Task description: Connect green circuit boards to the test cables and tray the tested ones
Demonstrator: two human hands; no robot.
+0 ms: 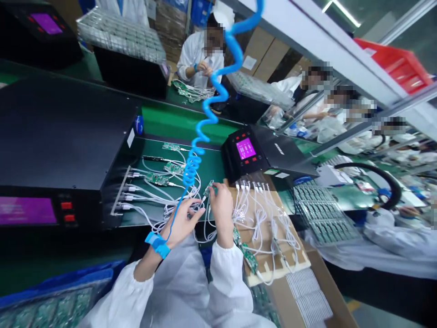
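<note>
A small green circuit board (208, 187) is pinched between the thumb and fingers of my right hand (221, 207). A white plug and cable appear just below that board, close to my left fingertips. My left hand (184, 222) has its thumb and fingers apart over the bundle of white cables (164, 199), and I see nothing gripped in it. Around its wrist is a blue strap (157, 245), joined to a coiled blue cord (205, 119) hanging from above. Other circuit boards (157, 179) lie among the cables on the green bench.
A black tester (61, 132) stands on the left, cables plugged into its side. Another tester (246, 150) with a lit screen is ahead, its cables running over a cardboard sheet (269, 214). Trays of boards (322, 212) lie at right. Co-workers sit across the bench.
</note>
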